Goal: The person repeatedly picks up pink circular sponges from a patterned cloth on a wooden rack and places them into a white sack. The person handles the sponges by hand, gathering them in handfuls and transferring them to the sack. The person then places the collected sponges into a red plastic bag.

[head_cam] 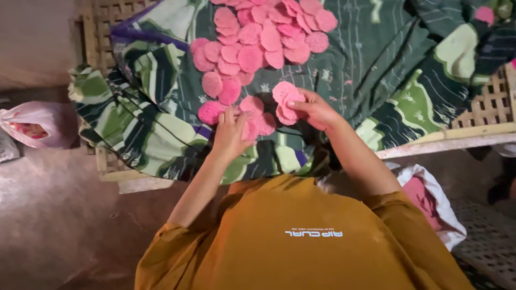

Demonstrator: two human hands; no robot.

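Many flat pink round discs (258,37) lie spread on a green patterned cloth (371,59) draped over a bamboo lattice rack (486,107). My left hand (231,131) rests its fingers on pink discs (257,121) near the cloth's front edge. My right hand (314,110) grips a small stack of pink discs (286,99), held tilted just above the cloth. Both arms reach out from orange sleeves.
A pink plastic bag (35,126) lies on the brown floor at the left. A white bag with pink contents (430,198) sits at my right side under the rack. A pale wooden rail (446,144) edges the rack's front.
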